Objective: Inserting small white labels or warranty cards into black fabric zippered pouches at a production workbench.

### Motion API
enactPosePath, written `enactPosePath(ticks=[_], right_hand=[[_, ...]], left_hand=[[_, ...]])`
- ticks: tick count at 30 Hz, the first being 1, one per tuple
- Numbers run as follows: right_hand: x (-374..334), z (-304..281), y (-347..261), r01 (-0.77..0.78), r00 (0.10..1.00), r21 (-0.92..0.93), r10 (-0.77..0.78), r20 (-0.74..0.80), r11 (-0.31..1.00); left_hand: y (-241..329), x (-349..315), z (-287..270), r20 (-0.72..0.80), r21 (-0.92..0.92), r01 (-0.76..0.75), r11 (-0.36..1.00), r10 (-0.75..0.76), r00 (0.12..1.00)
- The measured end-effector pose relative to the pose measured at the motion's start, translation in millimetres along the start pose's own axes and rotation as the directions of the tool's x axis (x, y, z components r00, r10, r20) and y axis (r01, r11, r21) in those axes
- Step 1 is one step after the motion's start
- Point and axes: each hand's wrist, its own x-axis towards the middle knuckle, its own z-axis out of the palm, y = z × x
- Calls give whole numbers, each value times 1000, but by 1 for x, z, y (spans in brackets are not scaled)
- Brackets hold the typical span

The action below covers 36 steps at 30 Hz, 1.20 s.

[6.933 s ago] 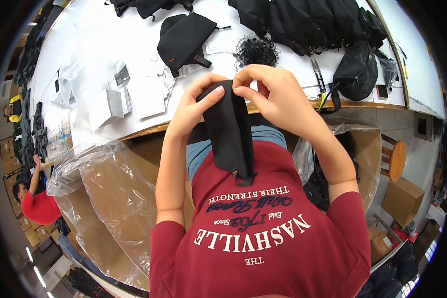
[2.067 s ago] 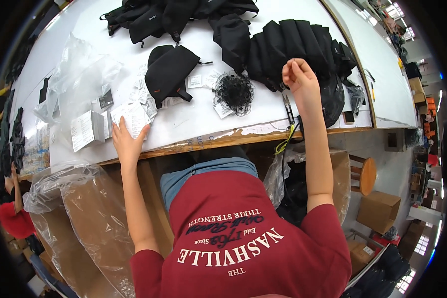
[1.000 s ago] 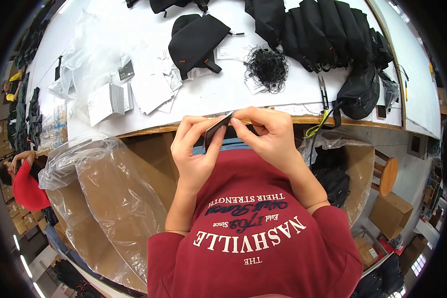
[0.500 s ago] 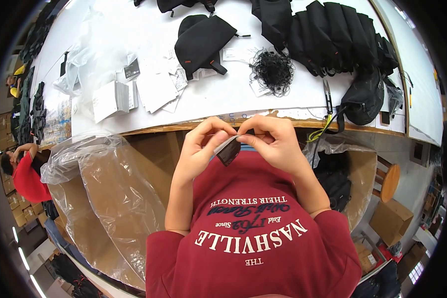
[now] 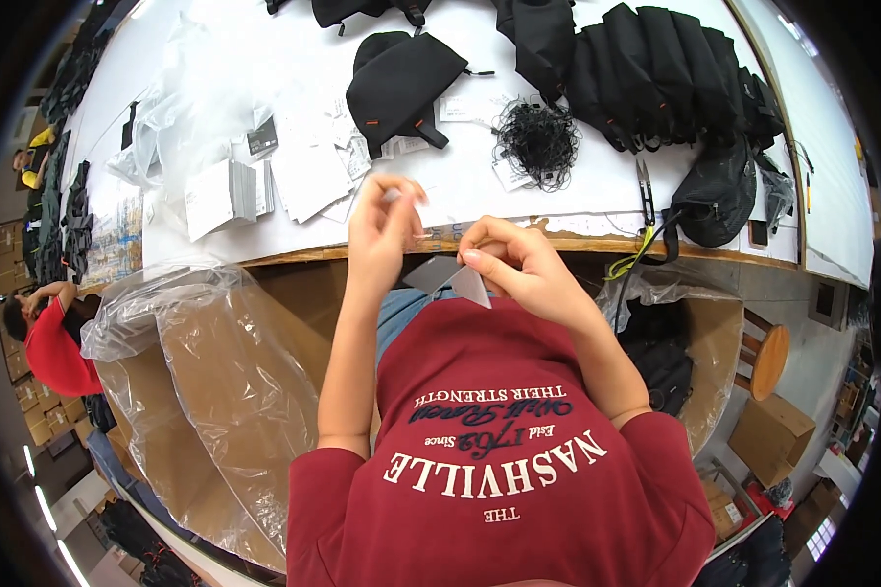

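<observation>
My right hand (image 5: 521, 269) pinches a pair of hang tags (image 5: 440, 274) at their top corner, just off the near table edge. One tag face is dark grey, the other pale, and they splay apart below my fingers. My left hand (image 5: 382, 220) is raised over the table edge to the left of the tags, apart from them. Motion smears its fingers, and a thin pale streak shows beside them. A tangled heap of black tag strings (image 5: 536, 144) lies on the table beyond my right hand. Stacks of white tags (image 5: 220, 201) sit to the far left.
Black fabric bags (image 5: 401, 88) lie along the back of the white table (image 5: 382, 205), with more piled at right. Thread snips (image 5: 646, 186) lie below that pile. Clear plastic bagging (image 5: 157, 313) lines a cardboard box (image 5: 206, 391) at left. A wooden stool (image 5: 768, 362) stands at right.
My left hand has let go of the tags and moved up and left. The tags have swung apart under my right hand, which has barely shifted.
</observation>
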Motion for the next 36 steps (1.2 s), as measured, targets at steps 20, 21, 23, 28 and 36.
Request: enactPosePath(ticks=[20,21,23,28,36], right_hand=[[24,10,27,180,842,-512,-400,-361,840],[25,12,29,170,841,-572,-420,-339,802],[26,15,31,158,843,-643,-441,-307,749],[21,18,33,185,835,-730,-497,-237,658],[22,17,35,256,802,-803,-581,-134,539]], left_hand=[[14,-14,-5,62,75,310,948,-315,947],[12,-13,-6,59,74,310,948,-314,947],[6,-15,-9,27,56,296,954,-298,954],[-5,-22,-11,-34,117,309,944,-307,951],[-13,-29,-9,-35,163,196,967,-193,981]])
